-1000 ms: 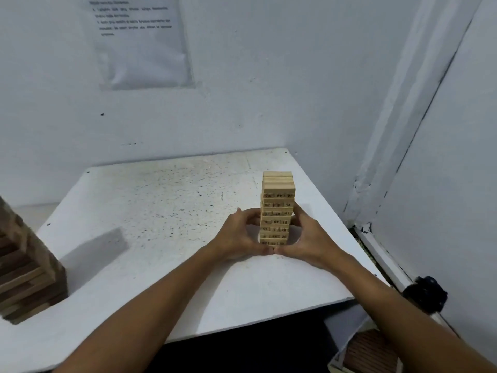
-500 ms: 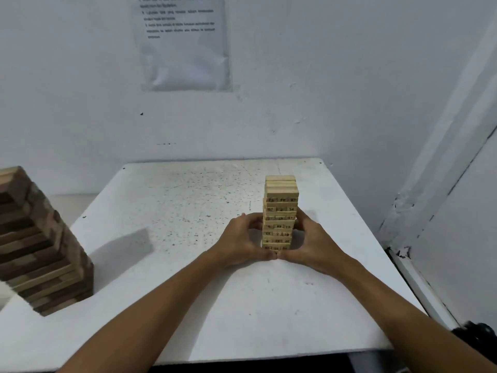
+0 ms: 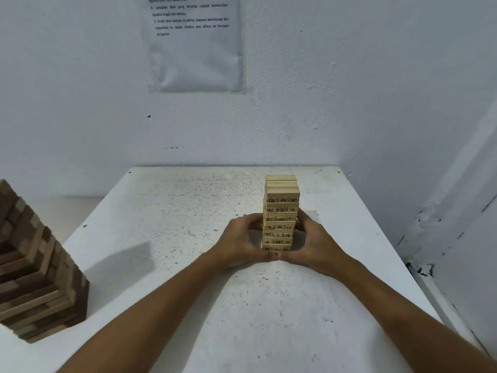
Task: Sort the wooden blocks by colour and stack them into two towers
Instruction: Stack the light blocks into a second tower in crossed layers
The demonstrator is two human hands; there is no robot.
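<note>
A small tower of light wooden blocks (image 3: 281, 205) with printed numbers stands upright on the white table (image 3: 188, 211), right of centre. My left hand (image 3: 239, 243) cups its lower left side and my right hand (image 3: 312, 243) cups its lower right side, fingers curled round the bottom layers, thumbs meeting in front of the base. A larger tower of mixed brown and light blocks (image 3: 35, 267) stands at the table's left edge, partly cut off by the frame.
White walls close in behind and to the right of the table. A printed sheet (image 3: 193, 41) hangs on the back wall. The table's right edge (image 3: 398, 265) runs close to the small tower.
My view has swung left, bringing more of the large brown tower into sight. Both hands stay cupped round the small tower's base, which keeps its place.
</note>
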